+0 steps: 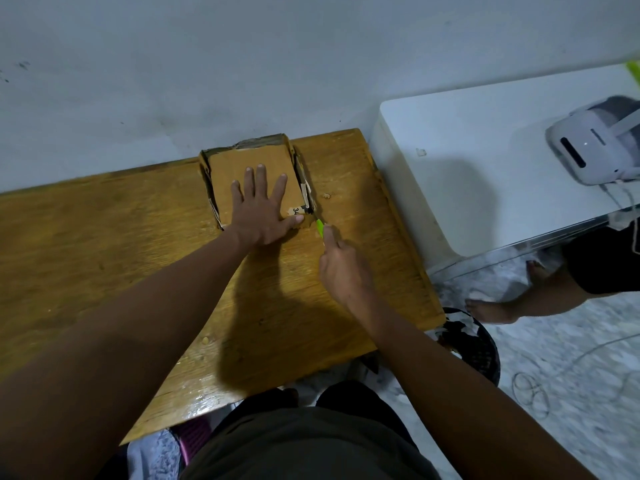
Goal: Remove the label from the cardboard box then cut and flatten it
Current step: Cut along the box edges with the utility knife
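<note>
Wooden table (104, 244) against wall; cardboard box (252, 157) lies at far edge, crumbs nearby.

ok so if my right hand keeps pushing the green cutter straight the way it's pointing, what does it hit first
The right hand aims the green cutter up and slightly left, so it would probably meet the cardboard box at its near right corner, beside the left hand's thumb. The tip looks to be touching there already.

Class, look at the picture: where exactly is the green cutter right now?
In the head view, the green cutter is in the right hand, right of centre on the wooden table, its tip at the cardboard box's near right corner.
</note>
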